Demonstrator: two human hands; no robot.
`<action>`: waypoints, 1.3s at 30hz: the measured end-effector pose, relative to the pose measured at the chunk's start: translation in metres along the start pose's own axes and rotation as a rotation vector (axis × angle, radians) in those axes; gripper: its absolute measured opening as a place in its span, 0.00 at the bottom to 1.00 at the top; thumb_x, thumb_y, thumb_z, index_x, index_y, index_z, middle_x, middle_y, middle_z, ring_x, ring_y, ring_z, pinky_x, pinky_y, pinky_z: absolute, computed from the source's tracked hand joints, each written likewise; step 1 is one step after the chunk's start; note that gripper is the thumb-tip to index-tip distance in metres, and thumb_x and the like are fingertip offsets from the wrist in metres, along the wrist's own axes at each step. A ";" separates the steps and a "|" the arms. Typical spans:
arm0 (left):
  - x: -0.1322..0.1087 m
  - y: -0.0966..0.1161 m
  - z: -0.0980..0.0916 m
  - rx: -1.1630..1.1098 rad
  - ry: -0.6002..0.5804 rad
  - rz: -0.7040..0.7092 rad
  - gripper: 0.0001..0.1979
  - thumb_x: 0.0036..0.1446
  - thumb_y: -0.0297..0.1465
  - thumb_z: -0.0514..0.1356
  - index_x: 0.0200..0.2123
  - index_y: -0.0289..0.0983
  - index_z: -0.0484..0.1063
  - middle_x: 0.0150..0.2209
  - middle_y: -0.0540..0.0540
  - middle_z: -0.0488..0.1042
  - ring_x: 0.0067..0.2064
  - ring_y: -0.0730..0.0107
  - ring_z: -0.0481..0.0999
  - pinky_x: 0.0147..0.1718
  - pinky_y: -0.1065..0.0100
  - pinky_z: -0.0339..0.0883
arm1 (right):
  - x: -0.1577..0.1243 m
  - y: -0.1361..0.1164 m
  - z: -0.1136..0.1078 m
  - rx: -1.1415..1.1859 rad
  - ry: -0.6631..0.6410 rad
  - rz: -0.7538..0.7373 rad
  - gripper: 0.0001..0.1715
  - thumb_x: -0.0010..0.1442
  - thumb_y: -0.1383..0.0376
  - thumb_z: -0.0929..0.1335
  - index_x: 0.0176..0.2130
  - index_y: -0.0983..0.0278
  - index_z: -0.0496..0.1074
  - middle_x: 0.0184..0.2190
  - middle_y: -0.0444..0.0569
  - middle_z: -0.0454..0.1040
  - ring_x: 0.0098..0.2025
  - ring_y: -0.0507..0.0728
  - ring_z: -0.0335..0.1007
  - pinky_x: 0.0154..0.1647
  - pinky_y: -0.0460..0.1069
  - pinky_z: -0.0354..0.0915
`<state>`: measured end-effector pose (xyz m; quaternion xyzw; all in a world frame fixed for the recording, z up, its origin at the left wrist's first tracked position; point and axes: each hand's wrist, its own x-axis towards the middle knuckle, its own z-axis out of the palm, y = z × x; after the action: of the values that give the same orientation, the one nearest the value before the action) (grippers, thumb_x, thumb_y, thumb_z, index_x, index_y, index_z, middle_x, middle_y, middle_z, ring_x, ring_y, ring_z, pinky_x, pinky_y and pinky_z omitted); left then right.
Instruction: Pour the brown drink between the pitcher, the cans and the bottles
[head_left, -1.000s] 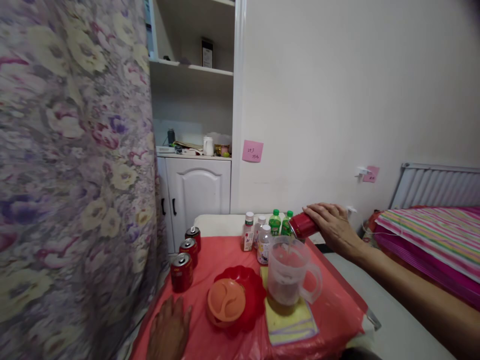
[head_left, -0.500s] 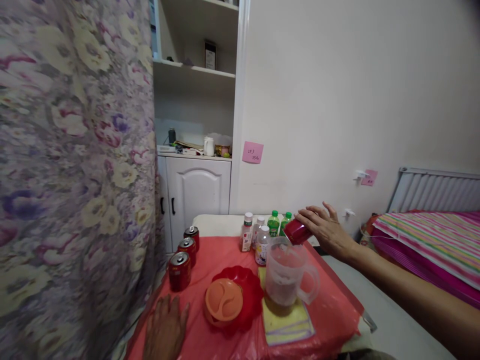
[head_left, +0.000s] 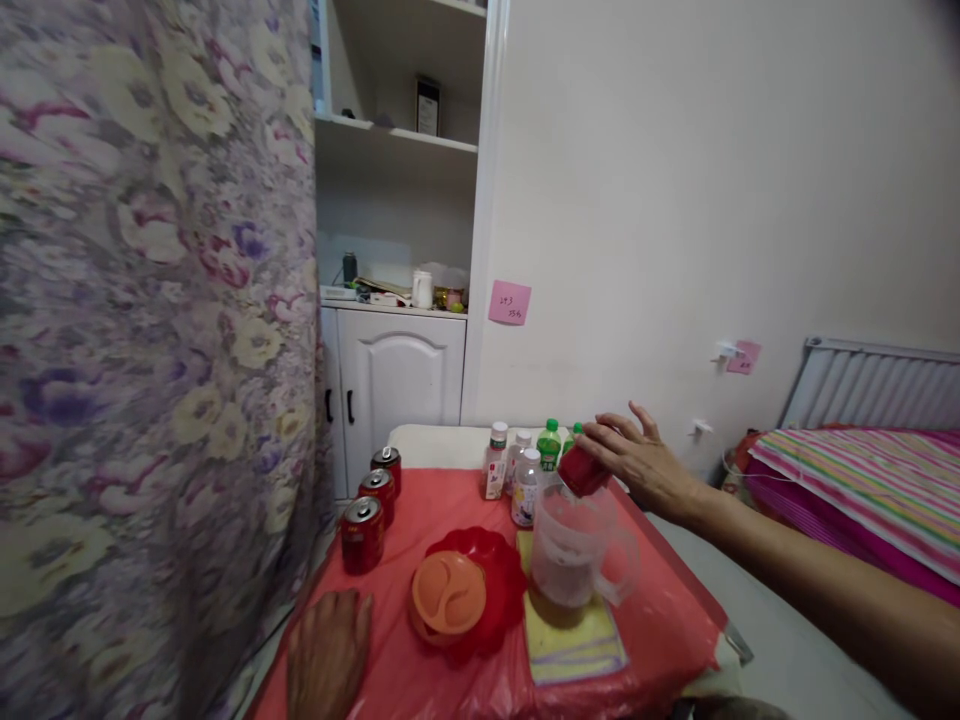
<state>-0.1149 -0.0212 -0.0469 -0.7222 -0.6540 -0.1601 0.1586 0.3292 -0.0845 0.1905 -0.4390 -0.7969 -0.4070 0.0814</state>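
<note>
My right hand point(head_left: 637, 462) grips a red soda can point(head_left: 577, 472), tipped with its top end low over the mouth of a clear plastic pitcher point(head_left: 562, 560). Whether liquid is running out, I cannot make out. The pitcher stands on a folded yellow cloth point(head_left: 574, 650), its handle to the right. My left hand point(head_left: 330, 645) rests palm down on the red table cover point(head_left: 397, 680), holding nothing, near a row of three dark red cans point(head_left: 363, 535). Between the left hand and the pitcher, an orange divided bowl point(head_left: 448, 595) sits in a red scalloped plate point(head_left: 502, 585).
Behind the pitcher stand white-capped bottles point(head_left: 495, 462) and green-capped bottles point(head_left: 549, 445). A floral curtain point(head_left: 150, 350) hangs on the left beside a white cabinet point(head_left: 405, 370). A bed with a striped cover point(head_left: 862, 470) is at the right.
The right hand and can have shifted slightly left and lower over the pitcher, the can tilted more steeply. The left hand's fingers have drawn in a little on the table.
</note>
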 end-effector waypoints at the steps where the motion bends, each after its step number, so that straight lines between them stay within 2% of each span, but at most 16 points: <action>1: 0.000 0.001 -0.003 -0.004 -0.007 -0.017 0.23 0.68 0.36 0.42 0.42 0.35 0.75 0.41 0.38 0.78 0.46 0.52 0.74 0.47 0.56 0.61 | 0.000 -0.001 0.000 0.008 -0.006 -0.010 0.28 0.65 0.72 0.62 0.63 0.61 0.62 0.59 0.52 0.72 0.62 0.65 0.58 0.67 0.68 0.36; 6: 0.000 0.005 -0.012 -0.022 -0.099 -0.020 0.23 0.68 0.34 0.40 0.40 0.36 0.75 0.42 0.40 0.80 0.47 0.51 0.75 0.46 0.55 0.61 | -0.004 -0.007 0.009 0.028 -0.051 -0.035 0.25 0.68 0.70 0.60 0.63 0.60 0.62 0.59 0.51 0.72 0.62 0.66 0.57 0.67 0.69 0.39; 13: 0.001 0.004 -0.009 -0.043 -0.147 0.025 0.25 0.68 0.33 0.40 0.43 0.34 0.77 0.44 0.37 0.81 0.47 0.49 0.77 0.46 0.53 0.62 | -0.012 -0.012 0.021 0.004 -0.058 -0.041 0.25 0.68 0.70 0.60 0.63 0.60 0.62 0.60 0.50 0.71 0.62 0.65 0.57 0.66 0.70 0.41; 21: 0.001 0.003 -0.005 -0.048 -0.188 0.074 0.26 0.66 0.31 0.39 0.46 0.34 0.77 0.49 0.36 0.80 0.49 0.49 0.77 0.46 0.53 0.62 | -0.010 -0.011 0.020 0.014 -0.048 -0.064 0.24 0.69 0.69 0.60 0.62 0.60 0.63 0.60 0.50 0.71 0.62 0.65 0.57 0.67 0.69 0.40; 26: 0.002 0.003 -0.004 -0.054 -0.188 0.082 0.26 0.67 0.33 0.39 0.45 0.34 0.77 0.48 0.37 0.80 0.49 0.49 0.77 0.46 0.53 0.62 | -0.012 -0.011 0.021 0.038 -0.044 -0.046 0.24 0.68 0.70 0.60 0.62 0.59 0.63 0.59 0.50 0.72 0.62 0.64 0.57 0.67 0.69 0.40; 32: 0.001 0.002 -0.004 -0.061 -0.178 0.096 0.26 0.66 0.33 0.40 0.45 0.34 0.78 0.49 0.37 0.80 0.49 0.49 0.77 0.46 0.53 0.62 | -0.022 -0.005 0.024 0.057 -0.045 0.048 0.29 0.65 0.73 0.61 0.63 0.58 0.61 0.60 0.50 0.71 0.62 0.64 0.58 0.67 0.69 0.37; 36: 0.002 0.002 -0.004 -0.080 -0.176 0.115 0.26 0.66 0.32 0.40 0.46 0.36 0.78 0.49 0.38 0.80 0.49 0.49 0.77 0.46 0.53 0.61 | -0.030 -0.002 0.020 0.087 -0.030 0.191 0.33 0.62 0.76 0.62 0.63 0.58 0.60 0.60 0.51 0.70 0.62 0.64 0.58 0.67 0.70 0.37; 39: 0.003 0.003 -0.006 -0.094 -0.182 0.109 0.25 0.66 0.33 0.41 0.45 0.36 0.78 0.48 0.39 0.81 0.49 0.51 0.77 0.46 0.54 0.62 | -0.040 -0.004 0.023 0.155 -0.020 0.275 0.33 0.60 0.74 0.63 0.62 0.57 0.61 0.57 0.52 0.73 0.58 0.65 0.63 0.65 0.71 0.39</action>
<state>-0.1114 -0.0214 -0.0407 -0.7747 -0.6173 -0.1154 0.0731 0.3554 -0.0944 0.1529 -0.5406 -0.7590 -0.3248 0.1620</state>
